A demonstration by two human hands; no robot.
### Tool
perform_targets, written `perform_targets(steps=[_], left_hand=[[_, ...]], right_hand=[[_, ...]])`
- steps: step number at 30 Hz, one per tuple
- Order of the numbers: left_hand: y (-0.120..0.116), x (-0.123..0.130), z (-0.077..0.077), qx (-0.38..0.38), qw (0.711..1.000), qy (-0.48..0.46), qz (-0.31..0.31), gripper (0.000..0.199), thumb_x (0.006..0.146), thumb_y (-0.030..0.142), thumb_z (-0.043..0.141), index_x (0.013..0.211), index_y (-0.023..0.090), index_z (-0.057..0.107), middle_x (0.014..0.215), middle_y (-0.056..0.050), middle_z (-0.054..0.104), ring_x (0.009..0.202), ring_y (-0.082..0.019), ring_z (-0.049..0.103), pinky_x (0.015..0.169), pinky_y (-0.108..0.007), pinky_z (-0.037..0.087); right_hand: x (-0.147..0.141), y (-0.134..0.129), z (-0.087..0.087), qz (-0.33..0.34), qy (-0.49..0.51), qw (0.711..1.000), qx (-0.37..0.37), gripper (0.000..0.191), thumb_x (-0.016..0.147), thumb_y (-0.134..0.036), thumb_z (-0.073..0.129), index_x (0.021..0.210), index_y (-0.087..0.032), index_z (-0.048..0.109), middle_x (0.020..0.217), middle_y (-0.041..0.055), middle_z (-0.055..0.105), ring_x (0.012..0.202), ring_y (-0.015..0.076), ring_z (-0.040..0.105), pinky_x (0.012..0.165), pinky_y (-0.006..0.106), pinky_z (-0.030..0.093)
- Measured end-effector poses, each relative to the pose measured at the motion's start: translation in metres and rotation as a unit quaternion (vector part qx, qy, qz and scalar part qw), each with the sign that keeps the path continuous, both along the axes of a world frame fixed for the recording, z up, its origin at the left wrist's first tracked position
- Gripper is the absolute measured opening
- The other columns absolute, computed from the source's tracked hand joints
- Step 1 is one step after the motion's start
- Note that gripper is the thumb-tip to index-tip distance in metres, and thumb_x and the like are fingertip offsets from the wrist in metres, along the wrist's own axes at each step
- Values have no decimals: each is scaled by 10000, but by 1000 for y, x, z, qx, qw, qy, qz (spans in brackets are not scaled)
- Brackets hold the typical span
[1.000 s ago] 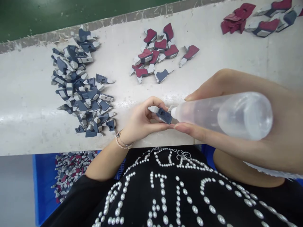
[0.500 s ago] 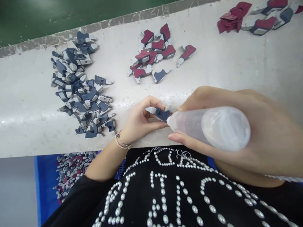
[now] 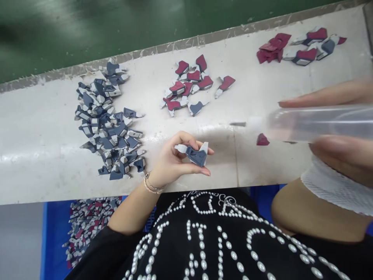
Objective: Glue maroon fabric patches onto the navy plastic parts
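Between the thumb and fingers of my left hand (image 3: 177,157) is a small blue-and-grey piece (image 3: 196,155), its recessed blue face turned up. At the right, my right hand (image 3: 338,147) holds a translucent bottle (image 3: 317,122) lying sideways, its thin tip pointing left; hand and bottle are blurred by motion. The tip is apart from the piece. Under the bottle's front end, a single dark red piece (image 3: 262,139) lies on the table. A cluster of red-topped grey pieces (image 3: 186,83) lies beyond my left hand.
A large pile of blue-and-grey pieces (image 3: 107,124) covers the left part of the white table (image 3: 37,136). Loose red pieces (image 3: 272,48) and several red-and-grey ones (image 3: 305,56) lie at the back right. A blue bin (image 3: 54,233) of mixed pieces stands below the front edge.
The bottle in my right hand has moved right, off the blue-and-grey piece, and tipped sideways. My left hand still holds the piece, and the small red piece on the table now shows.
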State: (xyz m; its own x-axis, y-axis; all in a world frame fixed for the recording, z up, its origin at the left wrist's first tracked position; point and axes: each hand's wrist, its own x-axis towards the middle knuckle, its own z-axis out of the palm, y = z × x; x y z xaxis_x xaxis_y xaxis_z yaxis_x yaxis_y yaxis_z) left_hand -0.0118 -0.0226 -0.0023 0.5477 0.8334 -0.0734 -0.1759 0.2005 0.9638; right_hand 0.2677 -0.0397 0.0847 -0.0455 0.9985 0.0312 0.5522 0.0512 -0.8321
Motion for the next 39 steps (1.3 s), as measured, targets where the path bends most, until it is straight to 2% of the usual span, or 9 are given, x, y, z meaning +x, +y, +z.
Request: perform_targets(steps=[4,7,12,16,18,21,26,31,39], left_hand=[[0,0,-1,-8,1000,0,9,541,611,274,961,925,230,522,987,-66,752,940,-233,770,637,-261,657],[0,1,-2,-4,1000,-5,15,532,613,227,957,939,224,537,992,-62,764,933,-209,770,680,-249,660],[2,4,-2,17,999,4,33,437,698,157,900,987,207,576,1024,-64,737,1011,-205,765,717,-220,663],[3,5,-3,35,999,13,35,365,772,128,837,1008,209,571,1043,-78,751,1076,-212,751,746,-221,666],[2,4,-3,39,998,16,36,353,777,119,829,995,212,568,1054,-79,757,1096,-215,747,716,-205,666],[1,5,-1,41,997,45,48,350,753,138,850,951,206,570,1047,-75,763,1076,-220,755,696,-217,681],[-3,9,2,38,995,70,54,347,743,166,860,938,204,575,1045,-80,768,1047,-219,764,741,-268,702],[-7,12,-1,33,995,74,60,333,742,183,863,924,190,583,1053,-93,757,1122,-243,738,734,-255,686],[-8,16,-12,181,970,106,120,295,725,203,875,904,189,641,998,-47,654,906,-150,688,729,-265,616]], right_hand=[[-14,13,-10,44,74,996,-6,317,786,-304,842,1052,-321,671,1022,-1,670,943,200,656,850,385,558],[-30,25,-28,78,55,995,-36,402,815,-294,805,1196,-297,678,1152,14,705,1070,225,652,957,392,522],[-50,41,-56,108,-10,991,-83,304,797,-329,763,1088,-253,722,1153,17,746,1051,258,687,931,406,534],[-21,29,-52,75,-58,990,-100,551,794,-508,757,1245,-214,643,1175,94,732,1034,309,684,889,469,544],[4,14,-48,0,-137,981,-134,430,869,-594,646,1038,-199,657,1000,122,744,894,321,692,749,480,538],[30,-5,-55,-22,-203,962,-183,386,875,-602,611,839,-218,621,848,127,728,756,319,671,635,468,502],[22,-15,-75,-22,-193,967,-167,253,880,-448,607,742,-240,563,794,111,685,740,302,633,632,451,473],[-2,-19,-56,9,-104,983,-154,221,938,-439,587,846,-238,593,830,63,719,733,255,669,663,416,499],[-49,-22,-26,140,101,971,-168,170,961,-409,622,973,-293,746,918,-11,795,831,198,758,730,327,594]])
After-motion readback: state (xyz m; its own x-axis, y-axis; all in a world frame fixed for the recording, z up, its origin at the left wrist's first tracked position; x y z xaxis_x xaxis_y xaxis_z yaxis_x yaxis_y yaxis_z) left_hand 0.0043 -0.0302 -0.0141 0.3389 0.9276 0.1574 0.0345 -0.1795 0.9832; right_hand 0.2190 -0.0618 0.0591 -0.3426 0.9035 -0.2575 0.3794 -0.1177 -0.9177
